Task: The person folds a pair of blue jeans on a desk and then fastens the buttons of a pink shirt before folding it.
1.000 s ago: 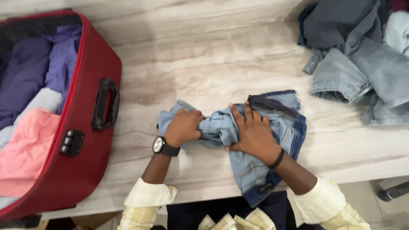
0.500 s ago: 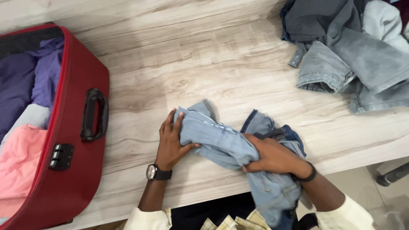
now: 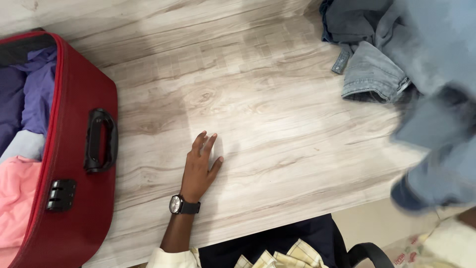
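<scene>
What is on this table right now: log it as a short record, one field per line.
surface: pale wood-grain table
left hand: flat on the table, fingers spread, holding nothing; black wristwatch on the wrist
right hand: hidden behind cloth
blurred jeans: light blue, lifted off the table at the right edge
denim pile: far right corner, grey and blue
suitcase: red, open, at left; black handle; purple and pink clothes inside

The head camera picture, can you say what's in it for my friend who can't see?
A person's left hand, wearing a black wristwatch, rests flat on a pale wood-grain table. A blurred pair of light blue denim jeans hangs at the right edge; the right hand cannot be seen. An open red fabric suitcase holding purple and pink clothes sits on the left.
</scene>
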